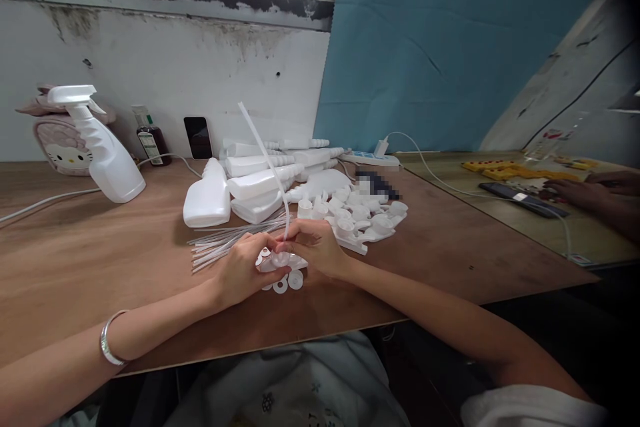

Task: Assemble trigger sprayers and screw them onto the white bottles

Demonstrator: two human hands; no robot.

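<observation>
Both my hands meet over the wooden table (100, 247) near its front edge. My left hand (245, 270) is closed around a white spray-nozzle head (280, 259). My right hand (313, 247) pinches a thin clear dip tube (263, 147) that rises up and to the left from the nozzle. Small white ring washers (287, 282) lie just under my hands. A bundle of loose clear tubes (225, 240) lies to the left. A pile of white nozzle heads (360, 213) sits to the right.
Empty white bottles (260, 177) are heaped behind my hands. An assembled spray bottle (103, 147) stands at the left, with a brown bottle (150, 137) and a phone (199, 137) against the wall. A power strip (373, 159) lies at the back. Another person's hand (595, 190) rests at the right.
</observation>
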